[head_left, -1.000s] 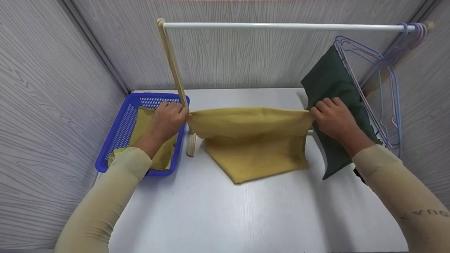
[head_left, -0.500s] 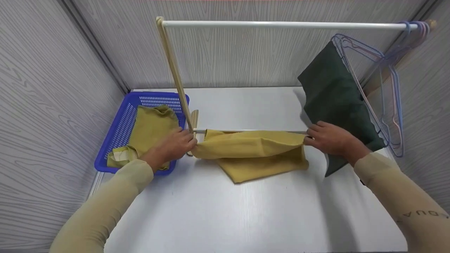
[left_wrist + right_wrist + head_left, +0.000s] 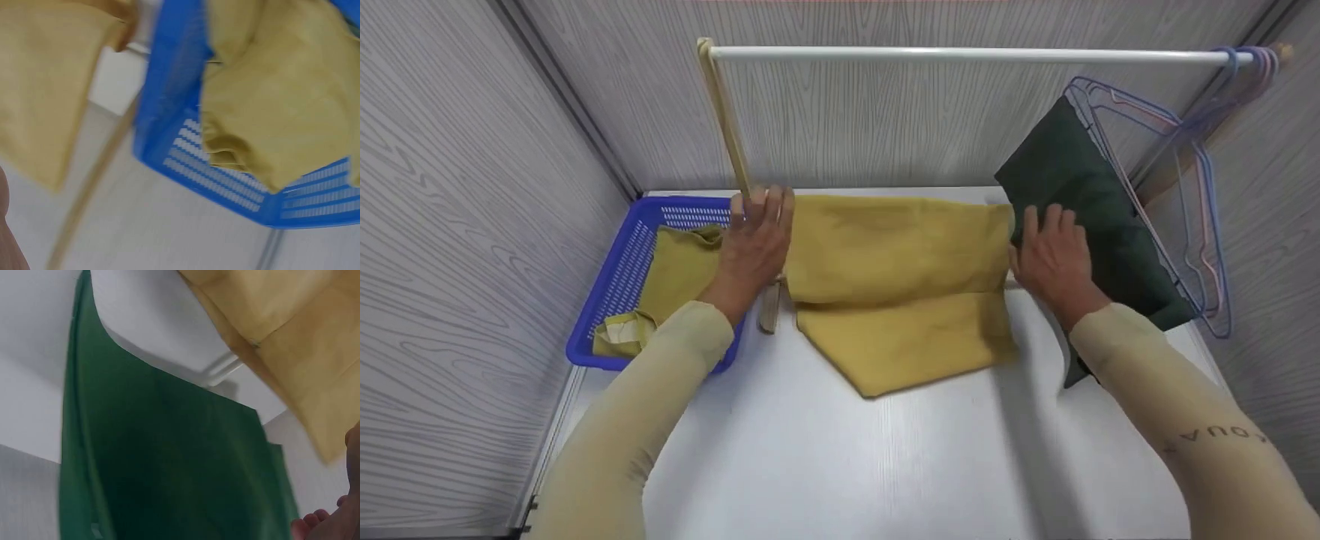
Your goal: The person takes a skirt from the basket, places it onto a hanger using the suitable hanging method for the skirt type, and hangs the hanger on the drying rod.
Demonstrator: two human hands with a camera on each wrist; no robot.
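Note:
A mustard-yellow cloth (image 3: 896,255) lies spread between my hands, with a crease across its middle and a point toward me. Its exact kind is hidden by the folding. Beside its far left corner is my left hand (image 3: 756,244), fingers straight and pointing away from me. My right hand (image 3: 1051,251) is at the opposite side edge, fingers also extended. In the left wrist view a corner of the yellow cloth (image 3: 50,112) stands apart from the hand at the frame edge. The right wrist view shows the other corner close to my right hand (image 3: 337,517), with no grip visible.
A blue basket (image 3: 604,289) on the left holds more yellow cloth (image 3: 682,266). A rack with a white rail (image 3: 960,54) and wooden post (image 3: 724,120) spans the back. Dark green cloth (image 3: 1080,195) hangs at right with several hangers (image 3: 1207,217). The white table (image 3: 840,465) lies below.
Both hands first came down toward me with the cloth's edge, then moved away again. The upper part of the cloth has unfolded away from me, and the fingers have straightened.

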